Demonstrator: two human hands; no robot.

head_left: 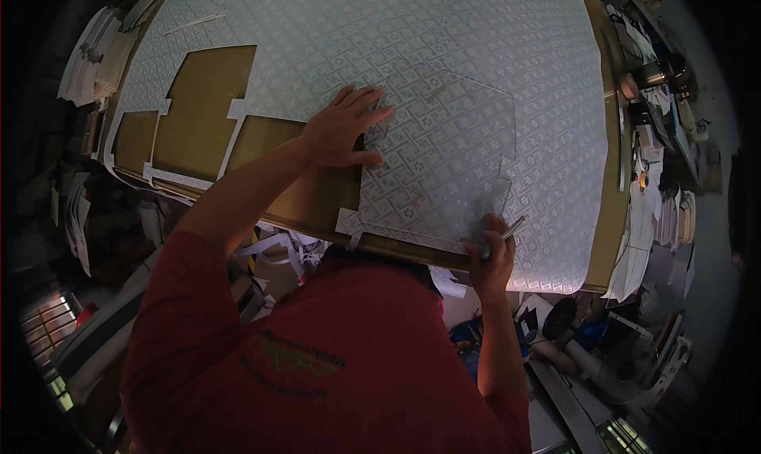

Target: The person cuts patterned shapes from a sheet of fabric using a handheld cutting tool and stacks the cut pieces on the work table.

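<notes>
A silvery-white sheet [547,121] with a geometric pattern covers the table. My left hand [346,127] lies flat on it with fingers spread, beside the edge of a cut-out opening. Near the front edge, my right hand [493,257] is closed round a slim metal tool [515,227], like a pen or a knife; its kind is unclear. Something dark at those fingers is too blurred to name. Between the hands, a thin outline with notched corners bounds a greyer patch [428,169]; I cannot tell whether it is a cut line or a clear template.
Several openings in the sheet show the brown board [208,97] beneath. Thin offcut strips [194,24] lie at the far left. Stacked papers [91,58] stand beyond the left edge. On the right are a dark cylindrical container [662,74] and hanging sheets [634,240]. A fan [560,318] stands below right.
</notes>
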